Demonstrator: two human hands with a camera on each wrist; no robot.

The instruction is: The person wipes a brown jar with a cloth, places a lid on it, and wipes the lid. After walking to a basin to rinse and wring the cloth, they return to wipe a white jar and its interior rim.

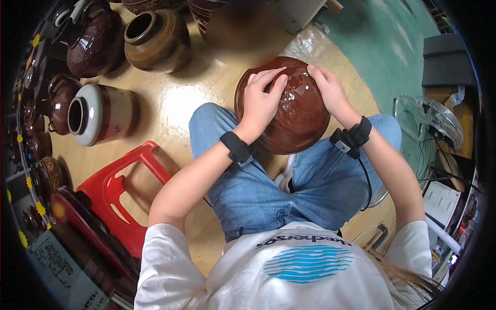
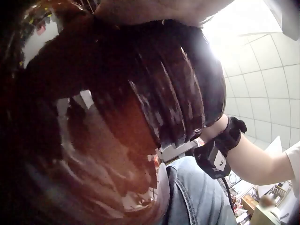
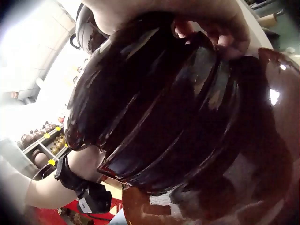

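Note:
A glossy brown glazed jar (image 1: 305, 126) stands between the person's knees, its top facing the head camera. Its upper part carries raised ridges, showing dark in the left wrist view as a ribbed section (image 2: 180, 89) above a smooth, rounded body. My left hand (image 1: 261, 106) holds the upper part from the left, fingers bent toward the far side and thumb apart on the near side. From the right, my right hand (image 1: 333, 95) holds the same part. Fingertips (image 3: 227, 44) curl over the ribbed section in the right wrist view. The jar's base is hidden.
An olive-brown jar (image 1: 168, 49), a white-and-brown jar (image 1: 116, 106) and a dark jar (image 1: 95, 51) are on the floor to the left. A red plastic stool (image 1: 111, 181) is beside the left knee. A fan (image 1: 442, 121) and cables lie to the right.

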